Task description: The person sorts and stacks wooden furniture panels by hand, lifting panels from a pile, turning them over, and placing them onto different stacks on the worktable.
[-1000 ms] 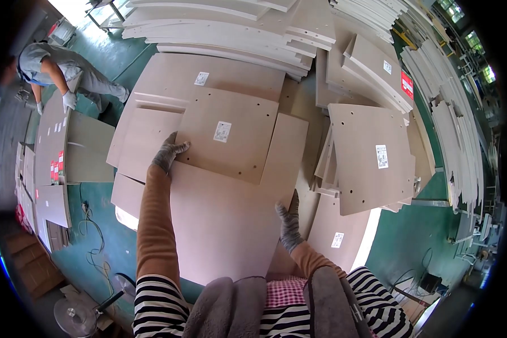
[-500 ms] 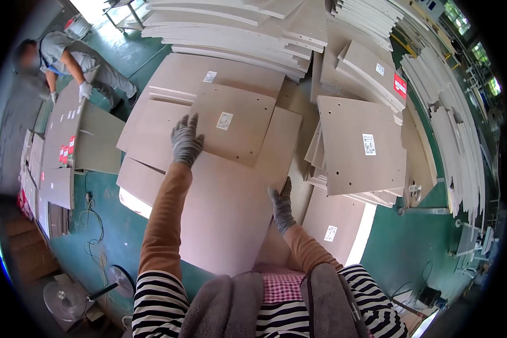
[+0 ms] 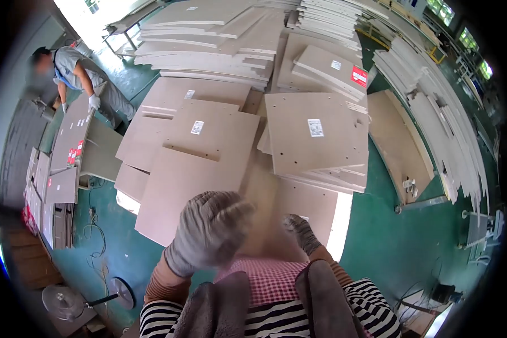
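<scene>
My left hand [image 3: 208,231], in a grey knitted glove, is raised close to the camera with its fingers curled. It hides the near right part of a large tan panel [image 3: 191,180]. Lower right is my gloved right hand [image 3: 301,232], its fingers bent inward beside the near end of a right-hand board [image 3: 315,203]. A blurred tan surface [image 3: 267,217] lies between both hands; whether either grips it, I cannot tell. Behind the left hand, a labelled panel [image 3: 200,129] with small holes lies on the left stack. Another labelled panel [image 3: 296,135] tops the right stack.
Tall stacks of boards [image 3: 208,50] stand at the back. White strips [image 3: 428,112] line the right side beside a wheeled trolley [image 3: 403,152]. At left a co-worker [image 3: 90,79] in white gloves handles panels [image 3: 70,135]. A fan [image 3: 65,303] and cables [image 3: 93,225] are lower left.
My left hand has left the labelled panel and come back toward my body, its fingers now curled. My right hand has drawn nearer too. The view has shifted right.
</scene>
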{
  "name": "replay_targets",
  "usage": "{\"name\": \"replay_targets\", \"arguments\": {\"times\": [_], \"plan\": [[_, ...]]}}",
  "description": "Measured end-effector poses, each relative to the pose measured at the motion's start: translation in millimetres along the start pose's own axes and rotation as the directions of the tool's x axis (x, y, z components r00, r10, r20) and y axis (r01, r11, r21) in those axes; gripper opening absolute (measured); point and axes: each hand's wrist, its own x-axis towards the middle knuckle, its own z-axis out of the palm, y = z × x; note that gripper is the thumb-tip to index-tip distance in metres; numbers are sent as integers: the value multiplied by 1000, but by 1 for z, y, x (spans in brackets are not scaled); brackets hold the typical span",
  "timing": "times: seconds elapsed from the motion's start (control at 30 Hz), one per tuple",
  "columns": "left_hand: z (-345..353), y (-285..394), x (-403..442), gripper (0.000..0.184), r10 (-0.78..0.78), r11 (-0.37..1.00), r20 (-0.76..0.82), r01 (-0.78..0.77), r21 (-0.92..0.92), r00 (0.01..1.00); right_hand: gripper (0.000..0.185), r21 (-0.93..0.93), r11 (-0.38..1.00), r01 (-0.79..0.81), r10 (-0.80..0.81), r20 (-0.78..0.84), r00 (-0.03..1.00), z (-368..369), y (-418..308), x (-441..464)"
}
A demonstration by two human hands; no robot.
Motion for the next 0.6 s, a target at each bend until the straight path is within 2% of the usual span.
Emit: {"name": "replay_targets", "arguments": {"times": [0.03, 0.1, 0.13, 0.23, 0.3, 0.33, 0.4, 0.43, 0.53, 0.57, 0.6], "plan": [[-5, 20, 14, 32, 107, 993, -18, -108, -43, 994, 43, 17, 998, 56, -55, -47, 997, -9, -13, -10], [-7, 67, 46, 24, 221, 966, -141, -236, -101, 965, 41, 93, 988, 120, -109, -116, 987, -29, -35, -26], [-5, 83, 59, 24, 264, 955, -176, -282, -89, 948, 31, 148, 974, 171, -144, -178, 973, -29, -56, -39], [14, 116, 87, 25, 349, 934, -211, -356, 6, 913, 41, 203, 954, 221, -173, -227, 958, -47, -86, -54], [26, 132, 98, 26, 392, 919, -210, -392, 43, 896, 57, 401, 904, 152, -99, -150, 984, -48, -108, -62], [29, 138, 100, 27, 401, 915, -202, -399, 52, 893, 57, 411, 899, 152, -97, -151, 984, -43, -120, -65], [36, 151, 102, 29, 429, 903, -181, -424, 69, 885, 67, 604, 789, 112, -142, 2, 990, -23, -143, -65], [39, 156, 102, 29, 438, 899, -173, -432, 75, 882, 70, 656, 750, 81, -127, 23, 992, -12, -152, -54], [53, 154, 99, 32, 427, 900, -71, -416, 128, 902, 74, 787, 616, -19, -159, 148, 976, 25, -179, -17], [58, 140, 101, 35, 436, 895, 55, -439, 73, 898, 74, 790, 613, -11, -174, 149, 973, 38, -187, -7], [52, 138, 100, 31, 270, 934, 242, -314, 167, 932, 73, 831, 556, -17, -193, 149, 970, 50, -194, 4]]}}
